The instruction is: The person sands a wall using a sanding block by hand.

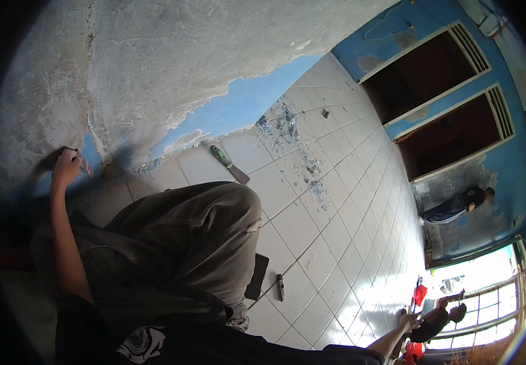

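My left hand [65, 168] is up against the wall at the far left, beside a remaining patch of blue paint. Its fingers are closed around a small thing with a dark edge, too small and shadowed to name. The wall [147, 67] is mostly bare grey plaster, with a strip of blue paint [244, 94] along its foot. My right hand [407, 322] reaches out at the lower right, its fingers apart and nothing visible in it. Between my knee and the wall, a putty knife [229, 164] with a green and black handle lies on the tiles.
Blue paint flakes [299, 152] litter the white tiled floor [348, 201]. Near my leg lie a dark flat object [257, 277] and a small black tool [281, 287]. One person [457, 205] stands by the far wall, another [436, 322] near the bright window. Two dark doorways [424, 76] are beyond.
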Demonstrator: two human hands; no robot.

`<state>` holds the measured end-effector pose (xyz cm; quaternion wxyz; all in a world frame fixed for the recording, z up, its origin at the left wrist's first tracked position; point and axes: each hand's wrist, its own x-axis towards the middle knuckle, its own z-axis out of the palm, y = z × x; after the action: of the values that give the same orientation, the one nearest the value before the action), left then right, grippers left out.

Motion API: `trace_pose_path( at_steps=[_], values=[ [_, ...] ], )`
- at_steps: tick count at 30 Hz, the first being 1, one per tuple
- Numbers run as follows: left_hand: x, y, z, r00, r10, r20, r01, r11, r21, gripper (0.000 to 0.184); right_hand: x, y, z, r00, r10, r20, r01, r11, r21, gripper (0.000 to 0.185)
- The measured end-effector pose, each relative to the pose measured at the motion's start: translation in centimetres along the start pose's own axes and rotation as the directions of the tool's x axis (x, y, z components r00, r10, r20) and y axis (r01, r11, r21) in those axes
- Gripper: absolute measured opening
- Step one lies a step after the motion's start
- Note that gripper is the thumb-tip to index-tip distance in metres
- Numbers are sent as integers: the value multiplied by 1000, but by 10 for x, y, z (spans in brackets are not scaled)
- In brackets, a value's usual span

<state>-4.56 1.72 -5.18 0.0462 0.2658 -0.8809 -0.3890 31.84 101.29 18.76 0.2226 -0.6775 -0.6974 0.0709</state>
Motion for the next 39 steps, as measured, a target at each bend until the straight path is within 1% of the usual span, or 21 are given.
trace_pose_path(
  at_steps=[2,7,10,17,19,20,23,25,26,27,28,29,30,31,32,33,35,36,37,38,39],
  values=[
    [1,-3,-1,1000,-8,-4,8,1000,-18,25,9,5,-1,999,16,49,-18,999,45,71],
    [2,-7,0,998,58,-9,-59,994,-87,25,15,12,-1,991,34,127,-47,994,101,70],
    [-2,0,-2,1000,11,13,-11,998,-61,25,21,14,2,986,38,163,-58,991,120,70],
    [0,-4,-4,999,8,31,-7,1000,-21,25,30,15,1,968,51,247,-89,985,147,68],
    [4,-11,0,996,87,36,-85,995,-59,25,36,20,0,960,62,274,-104,984,145,68],
    [3,-9,0,996,87,37,-85,995,-60,25,36,17,-1,954,69,292,-115,983,145,68],
    [3,-8,-8,999,37,40,-36,999,-2,26,36,0,-4,928,31,371,-88,987,136,67],
    [10,-20,-11,989,104,-106,-75,966,248,27,32,-29,1,892,-50,449,-21,988,151,67],
    [3,-7,-17,989,103,-103,-75,967,245,27,17,-52,4,853,-135,504,48,982,182,66],
    [-7,7,-28,983,99,-154,-50,955,294,28,1,-78,13,794,-255,551,142,960,240,66],
    [-16,21,-39,974,98,-204,-22,939,343,29,-29,-108,19,704,-373,605,224,924,309,66],
    [-22,27,-44,975,98,-199,-24,939,343,29,-75,-131,24,550,-576,604,317,814,487,59],
    [-28,33,-49,955,132,-267,-27,932,361,28,-136,-171,27,516,-567,642,359,824,439,55],
    [-31,37,-49,928,167,-332,-30,924,380,28,-186,-195,30,349,-690,634,379,723,578,53],
    [-32,40,-48,933,173,-315,-43,924,380,26,-233,-218,36,276,-726,630,439,678,589,53],
    [-30,37,-43,934,174,-311,-43,921,386,26,-273,-238,43,173,-773,610,450,613,649,52],
    [-14,21,-20,989,57,-139,3,918,397,22,-342,-270,50,-102,-852,513,417,432,800,49],
    [-1,-1,-2,998,26,-53,-2,914,406,21,-364,-285,64,-250,-879,406,365,303,880,48],
    [10,-20,11,1000,-7,28,-5,909,418,20,-401,-301,64,-334,-878,344,239,274,932,47],
    [5,-21,18,1000,-15,21,5,907,421,20,-430,-319,67,-413,-835,364,234,289,928,37],
    [-2,-19,24,1000,1,-26,10,900,435,20,-456,-337,88,-479,-830,287,175,231,957,38]
  ],
)
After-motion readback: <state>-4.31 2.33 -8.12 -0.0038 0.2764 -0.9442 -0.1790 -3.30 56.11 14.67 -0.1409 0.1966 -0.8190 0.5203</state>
